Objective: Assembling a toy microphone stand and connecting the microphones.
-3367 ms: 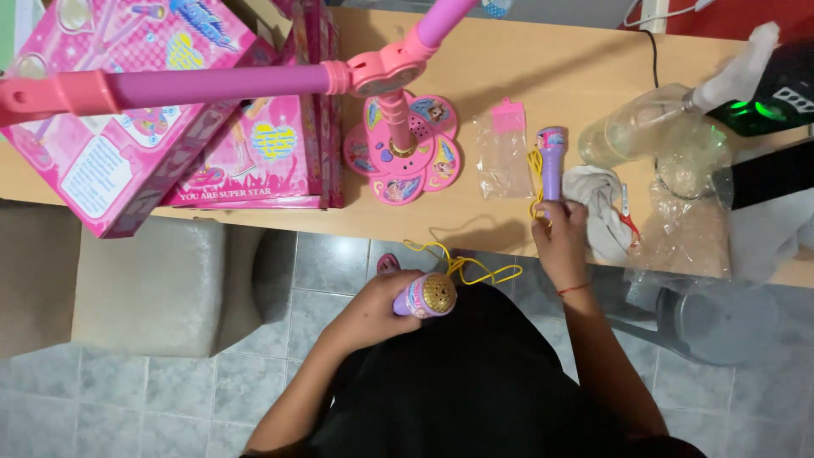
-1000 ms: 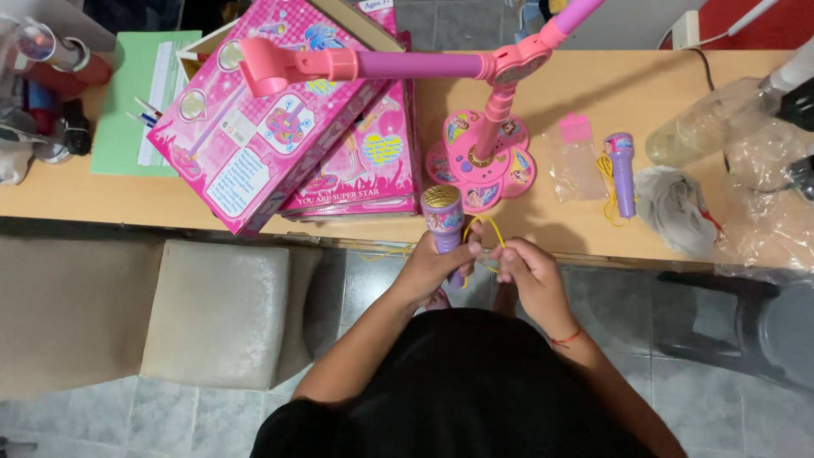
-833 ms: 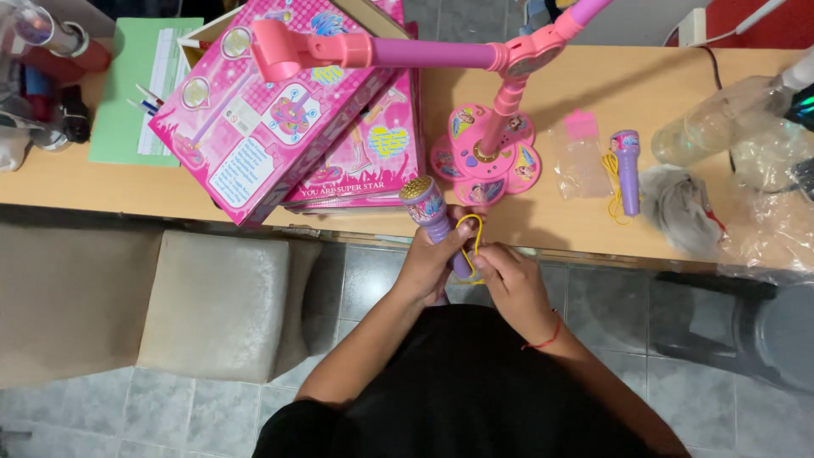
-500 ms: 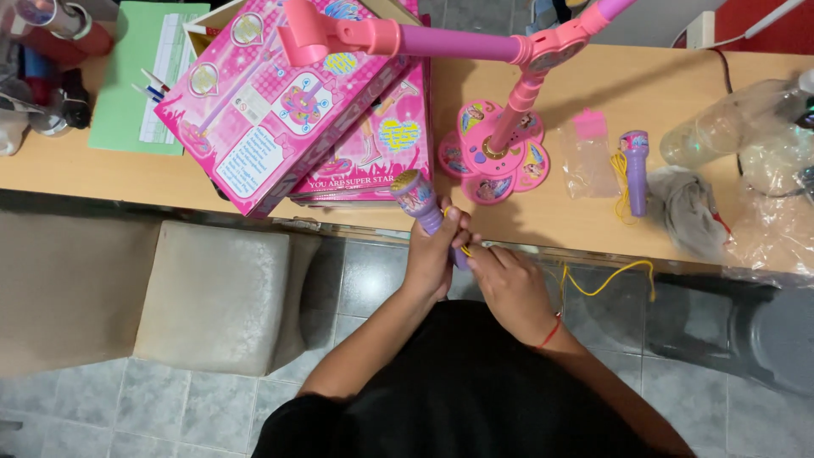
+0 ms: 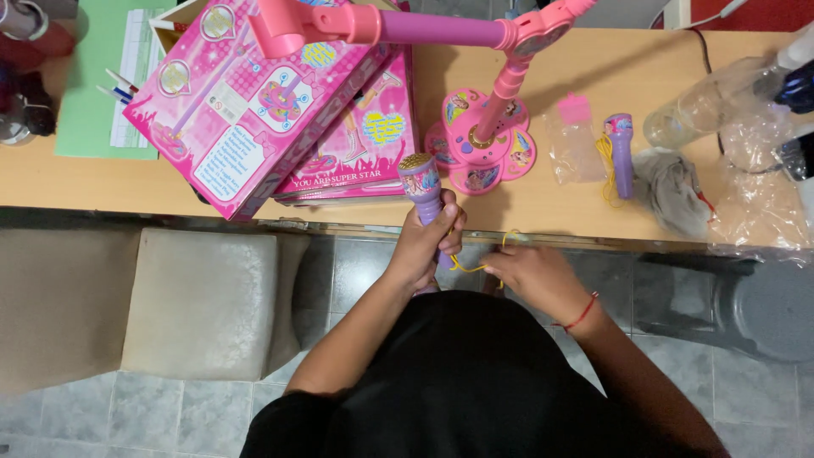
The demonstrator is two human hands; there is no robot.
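My left hand (image 5: 428, 242) grips a purple toy microphone (image 5: 422, 185) with a gold head, held upright at the near edge of the wooden table (image 5: 543, 212). A thin yellow cord (image 5: 475, 265) runs from its base to my right hand (image 5: 536, 276), which pinches the cord just below the table edge. A second purple toy microphone (image 5: 620, 153) with a coiled yellow cord lies on the table to the right. A pink toy microphone stand (image 5: 483, 144) with a flower-shaped base stands just beyond my hands, its pink boom arm (image 5: 398, 24) reaching left.
Two pink toy boxes (image 5: 280, 110) are stacked left of the stand. A small clear bag (image 5: 572, 140), crumpled clear plastic (image 5: 746, 153) and a grey cloth (image 5: 674, 191) lie on the right. A green sheet with pens (image 5: 106, 85) sits far left. A beige cushioned stool (image 5: 203, 301) stands below.
My left hand has brought the gold-headed microphone from my lap up to the table edge. My right hand left the second microphone on the table and now holds the yellow cord, pulled out straighter.
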